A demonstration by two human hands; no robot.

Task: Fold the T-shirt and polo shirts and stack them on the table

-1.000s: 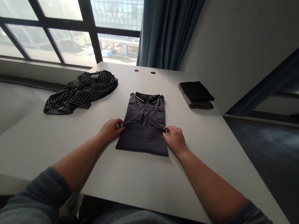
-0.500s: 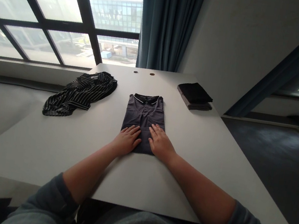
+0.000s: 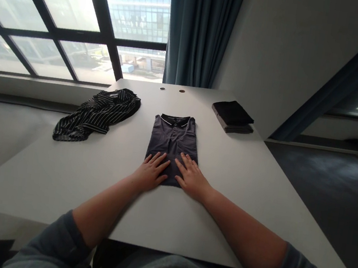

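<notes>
A dark grey folded polo shirt [image 3: 173, 136] lies flat on the white table [image 3: 231, 192], its black-and-white collar facing away from me. My left hand [image 3: 151, 171] rests palm down on its lower left part, fingers spread. My right hand [image 3: 191, 178] presses on the lower right part in the same way. Neither hand grips the cloth. The hands hide much of the shirt's folded lower end.
A crumpled black shirt with white stripes [image 3: 97, 115] lies at the table's left. A stack of folded black and grey clothes [image 3: 232, 116] sits at the far right. Two small round holes [image 3: 172, 90] mark the far end of the table.
Both hands have moved inward from the shirt's side edges at the fold and now lie flat on its lower part. The view has tilted slightly.
</notes>
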